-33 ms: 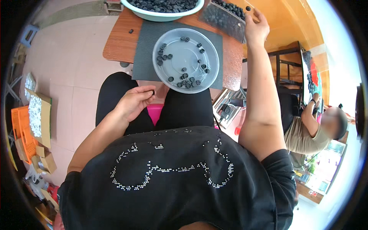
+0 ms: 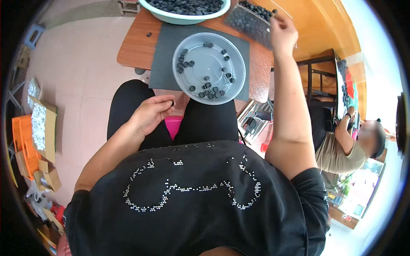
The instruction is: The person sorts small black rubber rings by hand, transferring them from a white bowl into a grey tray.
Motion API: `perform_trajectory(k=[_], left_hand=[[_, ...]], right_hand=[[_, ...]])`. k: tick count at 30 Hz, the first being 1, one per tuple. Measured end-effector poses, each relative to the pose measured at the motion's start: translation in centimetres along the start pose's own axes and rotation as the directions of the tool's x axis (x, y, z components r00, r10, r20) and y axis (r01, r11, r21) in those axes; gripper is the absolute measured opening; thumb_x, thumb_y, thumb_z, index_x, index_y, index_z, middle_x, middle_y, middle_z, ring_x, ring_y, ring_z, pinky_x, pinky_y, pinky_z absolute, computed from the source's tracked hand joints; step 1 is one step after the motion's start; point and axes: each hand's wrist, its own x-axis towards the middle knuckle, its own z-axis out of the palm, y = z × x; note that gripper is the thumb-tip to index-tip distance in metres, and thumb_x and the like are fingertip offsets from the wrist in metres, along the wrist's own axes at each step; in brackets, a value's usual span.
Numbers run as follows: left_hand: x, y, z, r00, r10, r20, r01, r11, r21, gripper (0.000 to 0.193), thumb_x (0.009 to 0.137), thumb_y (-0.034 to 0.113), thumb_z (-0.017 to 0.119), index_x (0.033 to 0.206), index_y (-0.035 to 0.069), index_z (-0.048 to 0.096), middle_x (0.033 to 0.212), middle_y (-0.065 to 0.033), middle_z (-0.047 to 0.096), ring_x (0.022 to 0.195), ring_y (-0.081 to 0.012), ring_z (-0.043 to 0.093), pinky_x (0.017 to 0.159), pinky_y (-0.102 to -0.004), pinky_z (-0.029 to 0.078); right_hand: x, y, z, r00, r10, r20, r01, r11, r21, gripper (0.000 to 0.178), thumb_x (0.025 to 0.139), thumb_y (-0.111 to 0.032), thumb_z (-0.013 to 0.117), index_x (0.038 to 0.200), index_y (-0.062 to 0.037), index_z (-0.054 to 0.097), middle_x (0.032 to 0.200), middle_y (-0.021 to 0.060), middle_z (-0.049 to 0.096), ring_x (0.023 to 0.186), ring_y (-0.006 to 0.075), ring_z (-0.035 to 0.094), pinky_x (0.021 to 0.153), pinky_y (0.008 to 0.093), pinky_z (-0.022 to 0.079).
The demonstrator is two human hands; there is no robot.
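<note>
My left hand is above my left thigh, near the tub's lower left side. Its thumb and fingers pinch a small black round part, mostly covered by the fingertips. My right hand reaches far right, beside a clear rectangular box of black parts. At its fingertips is another small black round part, its details too small to tell. A round translucent tub on a dark grey mat holds several black ring-like parts and some thin pale strands.
A pale green basin full of black parts stands at the far edge of the brown table. One loose black part lies on the wood. At right, a person sits at another table. Boxes and an orange crate stand left.
My right hand has shifted slightly left and nearer, with the black part at its fingertips. The table and tub sit a little further right in the picture. My left hand keeps its pinch.
</note>
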Motion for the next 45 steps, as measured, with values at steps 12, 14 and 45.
perform_trajectory(k=[12,14,45], left_hand=[[-0.8,0.6,1.2,0.998,0.039,0.057,-0.038,0.999,-0.033,0.017,0.09,0.004,0.056,0.107,0.0,0.058,0.1,-0.0067,0.061,0.089,-0.0137,0.06,0.082,-0.0229,0.05],[-0.9,0.6,1.2,0.998,0.03,0.063,-0.028,0.999,-0.033,0.018,0.09,0.005,0.057,0.107,0.0,0.058,0.099,-0.0067,0.061,0.09,-0.0141,0.06,0.082,-0.0233,0.05],[-2.0,0.9,2.1,0.982,0.053,0.183,-0.044,0.998,-0.051,0.022,0.092,0.014,0.058,0.109,0.001,0.058,0.097,-0.0046,0.062,0.084,-0.012,0.059,0.075,-0.0239,0.049]], right_hand=[[-16.9,-3.2,0.6,0.753,-0.03,0.657,0.296,0.908,-0.297,0.013,0.078,-0.018,0.065,0.077,-0.0047,0.065,0.08,0.0127,0.061,0.079,0.0323,0.063,0.07,0.0414,0.054],[-17.1,-3.0,1.0,0.739,-0.047,0.672,0.329,0.896,-0.299,0.01,0.077,-0.014,0.064,0.075,-0.004,0.064,0.08,0.0137,0.062,0.078,0.032,0.063,0.07,0.0415,0.053],[-17.6,-11.7,0.6,0.737,-0.09,0.67,-0.102,0.965,0.242,0.015,0.073,-0.006,0.069,0.088,-0.0015,0.067,0.078,0.0117,0.063,0.068,0.0213,0.063,0.062,0.0309,0.051]])
